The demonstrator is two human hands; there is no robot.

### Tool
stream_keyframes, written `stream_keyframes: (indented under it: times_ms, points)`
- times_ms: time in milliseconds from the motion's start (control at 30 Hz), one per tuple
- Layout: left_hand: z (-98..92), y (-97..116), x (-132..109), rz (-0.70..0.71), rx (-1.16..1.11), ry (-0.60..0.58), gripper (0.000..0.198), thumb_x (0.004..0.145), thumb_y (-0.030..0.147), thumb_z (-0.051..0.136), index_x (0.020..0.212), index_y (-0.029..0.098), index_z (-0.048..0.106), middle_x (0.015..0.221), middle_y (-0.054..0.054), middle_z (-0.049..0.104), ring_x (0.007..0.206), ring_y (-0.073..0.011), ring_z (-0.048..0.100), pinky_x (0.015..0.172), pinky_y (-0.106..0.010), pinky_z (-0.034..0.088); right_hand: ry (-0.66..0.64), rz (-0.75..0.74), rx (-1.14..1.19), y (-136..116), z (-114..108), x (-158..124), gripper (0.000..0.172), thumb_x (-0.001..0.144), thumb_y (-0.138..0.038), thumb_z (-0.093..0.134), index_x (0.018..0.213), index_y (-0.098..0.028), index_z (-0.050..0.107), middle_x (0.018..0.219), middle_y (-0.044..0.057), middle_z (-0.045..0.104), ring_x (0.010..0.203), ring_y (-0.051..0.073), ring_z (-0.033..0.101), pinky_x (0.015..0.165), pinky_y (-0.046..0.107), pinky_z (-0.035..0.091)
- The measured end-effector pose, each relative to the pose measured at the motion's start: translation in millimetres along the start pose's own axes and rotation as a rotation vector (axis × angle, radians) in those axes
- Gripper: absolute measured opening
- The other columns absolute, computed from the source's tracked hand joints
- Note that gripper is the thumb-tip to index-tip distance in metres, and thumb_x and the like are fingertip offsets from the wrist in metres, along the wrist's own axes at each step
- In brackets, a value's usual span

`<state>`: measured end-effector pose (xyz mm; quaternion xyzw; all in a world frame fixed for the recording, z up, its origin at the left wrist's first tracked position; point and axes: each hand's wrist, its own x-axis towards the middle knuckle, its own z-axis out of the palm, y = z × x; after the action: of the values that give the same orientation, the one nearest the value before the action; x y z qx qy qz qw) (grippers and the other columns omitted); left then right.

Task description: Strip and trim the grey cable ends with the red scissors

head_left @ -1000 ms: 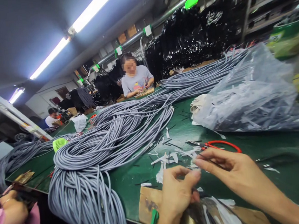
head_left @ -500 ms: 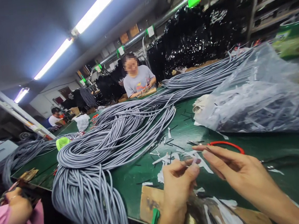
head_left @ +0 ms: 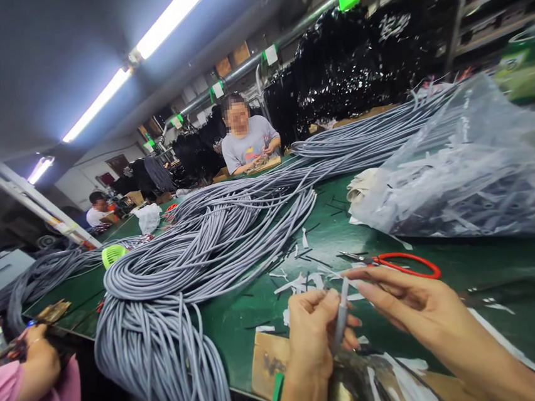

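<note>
My left hand [head_left: 314, 333] is closed around a short end of grey cable [head_left: 341, 313] that stands up between its fingers near the table's front edge. My right hand [head_left: 403, 301] is just to the right, fingers stretched toward the cable's tip and pinching at it. Below both hands lies a wooden block [head_left: 267, 366] with white and dark scraps on it. Red-handled scissors [head_left: 396, 262] lie on the green table [head_left: 518, 302] just beyond my right hand. White paper scraps [head_left: 299, 282] are scattered ahead of my hands.
A big heap of grey cables [head_left: 192, 258] covers the table's left and hangs over its front edge. A clear plastic bag [head_left: 454, 176] of offcuts sits at right. A co-worker in a grey shirt [head_left: 249, 144] sits opposite; a pink sleeve [head_left: 26, 400] is at left.
The grey cable end now stands upright in my left hand. My right hand has shifted slightly left and down toward its tip. The view moved a little.
</note>
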<state>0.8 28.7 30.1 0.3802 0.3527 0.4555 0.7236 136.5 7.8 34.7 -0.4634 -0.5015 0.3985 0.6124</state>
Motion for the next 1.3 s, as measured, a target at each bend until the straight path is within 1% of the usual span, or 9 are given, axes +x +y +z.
stream_keyframes:
  times_ms: [133, 233, 467, 600, 767, 867, 1033, 1167, 1300]
  points:
    - [3.7, 0, 1, -0.046, 0.006, -0.055, 0.051, 0.052, 0.054, 0.087, 0.062, 0.010, 0.063, 0.037, 0.003, 0.052, 0.020, -0.0055, 0.038, 0.024, -0.014, 0.021, -0.295, 0.126, 0.091, -2, 2, -6, 0.045, 0.073, -0.061, 0.068, 0.086, -0.019, 0.077, 0.047, -0.003, 0.048, 0.039, 0.007, 0.029, 0.036, 0.020, 0.027]
    - [6.9, 2, 1, -0.056, -0.007, -0.052, 0.058, 0.045, 0.059, 0.088, 0.057, 0.014, 0.054, 0.036, 0.006, 0.048, 0.019, -0.0034, 0.033, 0.022, -0.013, 0.017, -0.379, 0.109, 0.033, -9, 3, -10, 0.034, 0.073, -0.054, 0.071, 0.077, -0.021, 0.077, 0.056, 0.001, 0.060, 0.045, 0.011, 0.042, 0.042, 0.022, 0.038]
    - [6.3, 5, -9, 0.173, -0.163, 0.089, 0.053, 0.056, 0.050, 0.089, 0.089, 0.016, 0.065, 0.078, -0.002, 0.068, 0.033, -0.0002, 0.041, 0.030, -0.011, 0.023, -0.193, -0.142, -0.319, -15, 7, -10, 0.037, 0.079, -0.053, 0.064, 0.057, -0.024, 0.071, 0.055, 0.001, 0.066, 0.050, 0.018, 0.057, 0.049, 0.027, 0.047]
    - [1.0, 2, -13, 0.252, -0.068, 0.031, 0.051, 0.056, 0.052, 0.088, 0.084, 0.010, 0.077, 0.061, -0.004, 0.064, 0.035, -0.0001, 0.030, 0.033, -0.015, 0.021, -0.175, -0.142, -0.300, -14, -1, -7, 0.041, 0.074, -0.061, 0.065, 0.059, -0.024, 0.073, 0.058, 0.003, 0.069, 0.052, 0.021, 0.062, 0.046, 0.027, 0.049]
    - [2.3, -1, -14, 0.297, 0.150, 0.061, 0.054, 0.061, 0.061, 0.081, 0.079, 0.010, 0.080, 0.055, -0.003, 0.059, 0.037, -0.0030, 0.031, 0.038, -0.019, 0.025, 0.110, -0.116, -0.182, -19, -15, -4, 0.039, 0.064, -0.064, 0.073, 0.066, -0.025, 0.072, 0.062, 0.003, 0.069, 0.054, 0.020, 0.062, 0.048, 0.027, 0.052]
    - [7.5, 0, -19, 0.301, 0.326, 0.040, 0.060, 0.064, 0.070, 0.073, 0.069, 0.010, 0.079, 0.049, -0.002, 0.052, 0.040, -0.0072, 0.035, 0.041, -0.021, 0.027, 0.019, -0.126, -0.153, -24, -15, -2, 0.042, 0.064, -0.066, 0.072, 0.063, -0.024, 0.070, 0.060, 0.003, 0.068, 0.053, 0.020, 0.062, 0.048, 0.027, 0.052]
    - [10.8, 6, -29, 0.399, 0.630, -0.162, 0.059, 0.082, 0.066, 0.057, 0.061, 0.016, 0.078, 0.048, -0.003, 0.051, 0.049, -0.0141, 0.043, 0.053, -0.027, 0.032, -0.164, -0.129, -0.190, -22, -8, 0, 0.047, 0.073, -0.063, 0.066, 0.051, -0.021, 0.058, 0.045, -0.002, 0.053, 0.040, 0.013, 0.049, 0.038, 0.023, 0.040]
    - [11.5, 10, -30, 0.479, 0.532, -0.016, 0.053, 0.079, 0.066, 0.062, 0.060, 0.017, 0.073, 0.053, -0.003, 0.052, 0.052, -0.0151, 0.043, 0.055, -0.027, 0.033, -0.230, -0.110, -0.284, -17, -4, -2, 0.051, 0.075, -0.063, 0.062, 0.047, -0.020, 0.055, 0.045, -0.001, 0.051, 0.043, 0.012, 0.045, 0.039, 0.022, 0.037]
    - [12.1, 8, -25, 0.372, 0.383, 0.086, 0.056, 0.073, 0.070, 0.064, 0.058, 0.016, 0.064, 0.048, 0.004, 0.037, 0.046, -0.0106, 0.028, 0.048, -0.025, 0.026, 0.060, -0.104, -0.245, -20, -13, 0, 0.047, 0.070, -0.068, 0.065, 0.061, -0.022, 0.069, 0.059, 0.004, 0.067, 0.053, 0.019, 0.060, 0.048, 0.026, 0.049]
